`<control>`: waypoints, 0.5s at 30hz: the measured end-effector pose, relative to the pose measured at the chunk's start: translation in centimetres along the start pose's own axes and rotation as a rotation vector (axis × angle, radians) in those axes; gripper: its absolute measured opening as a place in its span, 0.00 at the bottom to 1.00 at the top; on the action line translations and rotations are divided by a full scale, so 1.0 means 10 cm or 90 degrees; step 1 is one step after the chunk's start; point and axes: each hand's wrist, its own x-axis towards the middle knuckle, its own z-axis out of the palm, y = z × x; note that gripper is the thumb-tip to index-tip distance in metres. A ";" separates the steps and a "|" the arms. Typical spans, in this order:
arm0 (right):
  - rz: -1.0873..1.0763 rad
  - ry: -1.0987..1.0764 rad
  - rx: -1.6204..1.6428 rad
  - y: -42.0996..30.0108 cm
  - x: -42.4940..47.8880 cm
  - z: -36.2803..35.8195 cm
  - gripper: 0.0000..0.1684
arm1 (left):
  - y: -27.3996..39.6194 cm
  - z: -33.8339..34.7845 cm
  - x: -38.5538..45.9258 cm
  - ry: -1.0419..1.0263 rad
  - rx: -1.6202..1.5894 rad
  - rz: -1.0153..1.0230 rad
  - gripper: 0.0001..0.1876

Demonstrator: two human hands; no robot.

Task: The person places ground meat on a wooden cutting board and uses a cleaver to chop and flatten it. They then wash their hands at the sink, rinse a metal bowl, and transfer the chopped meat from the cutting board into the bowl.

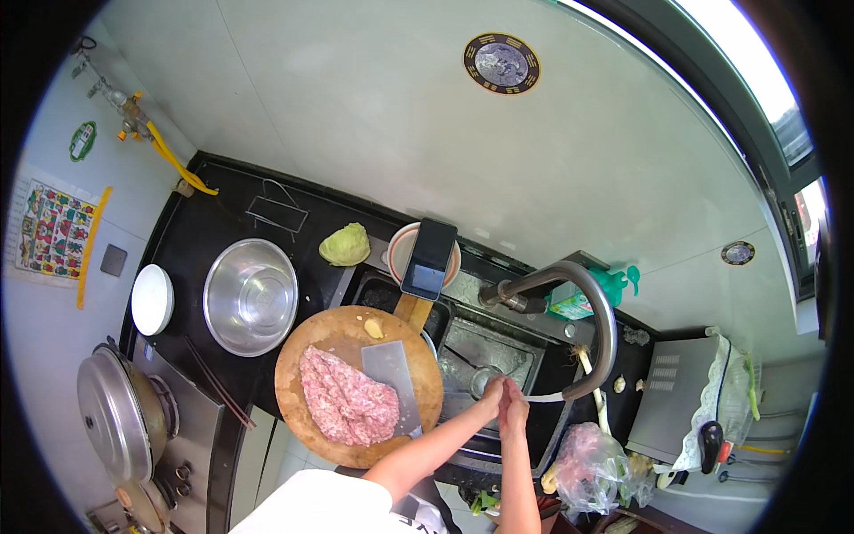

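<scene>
Water runs from the curved metal faucet (604, 320) onto my two hands, which are together over the sink (494, 340). My left hand (492, 394) and my right hand (512, 408) touch; how their fingers lie is hard to make out. Close beside them in the sink is a metal ladle (482, 380). Left of the sink, a round wooden cutting board (293, 400) bears a mound of minced meat (347, 400), a cleaver (392, 374) partly under the meat's edge, and a piece of ginger (373, 328).
A steel basin (250, 297), white bowl (152, 300) and cabbage piece (345, 245) stand on the black counter. A phone (429, 260) rests over a bowl behind the board. Right of the sink are a green bottle (587, 294), a leek (594, 387) and plastic bags (587, 467).
</scene>
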 end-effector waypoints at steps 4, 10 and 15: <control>-0.025 0.051 0.016 -0.11 -0.21 -0.03 0.23 | 0.00 0.05 0.11 -0.012 -0.029 -0.079 0.12; -0.196 0.024 -0.309 -0.03 -0.54 -0.09 0.23 | -0.04 0.20 0.26 -0.030 0.037 -0.081 0.17; -0.263 0.001 -0.347 0.06 -0.68 -0.05 0.35 | -0.16 0.27 0.20 -0.051 0.134 0.018 0.24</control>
